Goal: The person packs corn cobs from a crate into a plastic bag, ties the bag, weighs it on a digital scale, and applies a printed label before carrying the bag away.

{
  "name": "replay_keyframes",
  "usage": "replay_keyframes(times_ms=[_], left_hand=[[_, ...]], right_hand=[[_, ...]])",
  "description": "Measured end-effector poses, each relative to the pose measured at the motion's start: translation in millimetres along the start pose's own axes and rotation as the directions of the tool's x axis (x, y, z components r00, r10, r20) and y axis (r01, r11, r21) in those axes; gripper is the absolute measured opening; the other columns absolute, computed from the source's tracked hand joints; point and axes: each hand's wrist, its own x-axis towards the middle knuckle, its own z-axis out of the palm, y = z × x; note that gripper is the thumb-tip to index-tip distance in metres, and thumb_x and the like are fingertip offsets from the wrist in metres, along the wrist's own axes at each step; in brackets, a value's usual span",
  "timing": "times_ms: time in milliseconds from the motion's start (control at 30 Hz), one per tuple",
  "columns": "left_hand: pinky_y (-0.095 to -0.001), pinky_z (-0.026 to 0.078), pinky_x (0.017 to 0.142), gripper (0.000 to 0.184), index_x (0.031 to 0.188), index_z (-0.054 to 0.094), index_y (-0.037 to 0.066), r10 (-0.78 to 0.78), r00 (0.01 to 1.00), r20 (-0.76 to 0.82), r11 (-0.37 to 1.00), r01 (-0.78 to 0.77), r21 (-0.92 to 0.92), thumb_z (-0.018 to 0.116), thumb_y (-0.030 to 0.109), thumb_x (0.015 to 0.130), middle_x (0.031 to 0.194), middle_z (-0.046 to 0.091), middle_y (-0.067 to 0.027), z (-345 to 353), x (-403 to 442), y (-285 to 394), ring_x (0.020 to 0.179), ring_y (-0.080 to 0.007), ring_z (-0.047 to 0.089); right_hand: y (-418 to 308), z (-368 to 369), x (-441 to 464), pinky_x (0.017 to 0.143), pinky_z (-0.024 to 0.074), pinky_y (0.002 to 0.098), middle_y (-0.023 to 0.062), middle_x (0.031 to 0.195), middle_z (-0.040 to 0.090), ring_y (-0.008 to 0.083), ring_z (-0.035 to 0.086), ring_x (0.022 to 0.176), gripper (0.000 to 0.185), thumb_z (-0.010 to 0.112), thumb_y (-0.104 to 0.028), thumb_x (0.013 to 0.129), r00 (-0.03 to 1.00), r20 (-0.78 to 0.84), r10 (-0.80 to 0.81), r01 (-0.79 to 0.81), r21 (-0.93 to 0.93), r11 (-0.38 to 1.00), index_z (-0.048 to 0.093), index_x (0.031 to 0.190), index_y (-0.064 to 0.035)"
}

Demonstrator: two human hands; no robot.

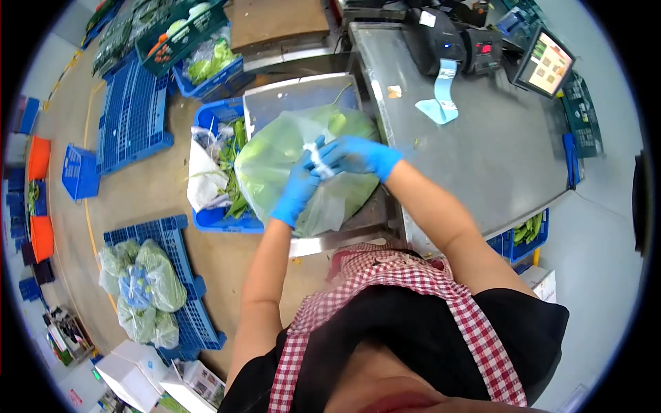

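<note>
Apron point(475, 316) nearest, a worker's left hand point(299, 184) and right hand point(357, 153) are pinching the bag point(265, 155) by its neck point(321, 165), fingers nearly closed, tautness probably helping.

**Checked apron point(375, 277) over a black top point(413, 313)**

Plain bright-blue gloves point(291, 203) cover the left hand point(297, 189) and right hand point(359, 155), reaching the wrists. The top has short, loose sleeves point(530, 318). The apron is dark red-and-white gingham, its broad straps point(478, 330) running up over both shoulders.
</note>
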Motion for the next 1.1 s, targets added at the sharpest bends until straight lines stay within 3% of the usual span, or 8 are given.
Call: replay_keyframes(times_ms=[133, 233, 400, 500, 600, 833, 967, 1100], left_hand=[[-0.0282, 0.043, 0.081, 0.039, 0.114, 0.051, 0.000, -0.229, 0.972, -0.047, 0.973, 0.230, 0.000, 0.058, 0.014, 0.077, 0.110, 0.053, -0.0095, -21, -1, -15, 0.097, -0.0162, 0.051], [-0.0270, 0.043, 0.070, 0.025, 0.098, 0.056, 0.005, -0.509, 0.859, -0.062, 0.845, 0.512, 0.152, 0.059, 0.022, 0.080, 0.089, 0.057, -0.0055, -51, -47, -42, 0.084, -0.0142, 0.054], [-0.0276, 0.041, 0.055, 0.022, 0.087, 0.055, 0.009, -0.685, 0.724, -0.084, 0.542, 0.429, -0.723, 0.056, 0.031, 0.084, 0.068, 0.056, -0.0041, -78, -112, -130, 0.070, -0.0166, 0.056], [-0.0261, 0.038, 0.050, 0.027, 0.091, 0.058, 0.007, -0.735, 0.670, 0.109, 0.678, 0.722, 0.138, 0.049, 0.032, 0.088, 0.064, 0.051, -0.0017, -36, -85, -41, 0.057, -0.0123, 0.049], [-0.0259, 0.040, 0.055, 0.026, 0.093, 0.059, 0.004, -0.671, 0.731, 0.122, 0.702, 0.575, 0.420, 0.048, 0.027, 0.088, 0.070, 0.051, -0.0025, -47, -77, -43, 0.059, -0.0118, 0.049], [-0.0334, 0.044, 0.084, 0.035, 0.110, 0.056, 0.003, -0.560, 0.817, 0.137, 0.730, 0.564, -0.386, 0.057, 0.025, 0.083, 0.112, 0.057, -0.0085, -109, -130, -90, 0.097, -0.0206, 0.055], [-0.0287, 0.044, 0.081, 0.037, 0.114, 0.052, 0.000, -0.458, 0.809, -0.368, 0.839, 0.531, 0.122, 0.057, 0.020, 0.083, 0.108, 0.058, -0.0087, -100, -107, -65, 0.096, -0.0183, 0.054], [-0.0255, 0.039, 0.087, 0.038, 0.118, 0.049, -0.001, 0.048, 0.889, -0.456, 0.866, 0.191, 0.462, 0.054, 0.014, 0.084, 0.113, 0.054, -0.0095, -21, -32, 2, 0.102, -0.0159, 0.049]], right_hand=[[7, -24, 10, 0.067, 0.0448, 0.0237, 0.0035, 0.076, 0.062, 0.0096, 0.055, 0.068, 0.016, 0.062, -0.009, 0.071, 0.962, -0.102, -0.255, 0.165, -0.529, 0.832, 0.065, 0.084, 0.0016], [25, -57, 6, 0.061, 0.0448, 0.0257, 0.0042, 0.063, 0.059, 0.0112, 0.055, 0.063, 0.014, 0.069, -0.011, 0.063, 0.930, -0.313, -0.191, -0.120, -0.752, 0.648, 0.063, 0.071, -0.0013], [102, -94, 15, 0.059, 0.0444, 0.0374, 0.0150, 0.068, 0.060, 0.0274, 0.057, 0.062, 0.015, 0.061, -0.019, 0.064, 0.750, -0.494, -0.441, -0.345, -0.860, 0.377, 0.060, 0.069, -0.0049], [94, -78, -1, 0.061, 0.0437, 0.0402, 0.0170, 0.072, 0.059, 0.0337, 0.055, 0.064, 0.016, 0.057, -0.021, 0.067, 0.735, -0.526, -0.428, -0.298, -0.817, 0.493, 0.059, 0.070, -0.0063], [92, -87, -4, 0.061, 0.0436, 0.0408, 0.0170, 0.072, 0.059, 0.0336, 0.055, 0.063, 0.016, 0.057, -0.022, 0.068, 0.740, -0.502, -0.448, -0.267, -0.830, 0.491, 0.058, 0.070, -0.0057], [117, -91, -24, 0.063, 0.0465, 0.0342, 0.0121, 0.076, 0.063, 0.0228, 0.059, 0.067, 0.019, 0.062, -0.019, 0.066, 0.771, -0.546, -0.327, -0.276, -0.749, 0.602, 0.063, 0.081, -0.0066], [83, -126, -79, 0.071, 0.0459, 0.0279, 0.0074, 0.097, 0.062, 0.0157, 0.058, 0.078, 0.032, 0.062, -0.013, 0.070, 0.852, -0.245, -0.463, 0.154, -0.727, 0.669, 0.062, 0.102, -0.0073], [38, -221, -141, 0.073, 0.0458, 0.0266, 0.0064, 0.098, 0.062, 0.0142, 0.058, 0.081, 0.030, 0.059, -0.012, 0.076, 0.530, -0.528, -0.664, 0.113, -0.732, 0.672, 0.060, 0.105, -0.0037]])
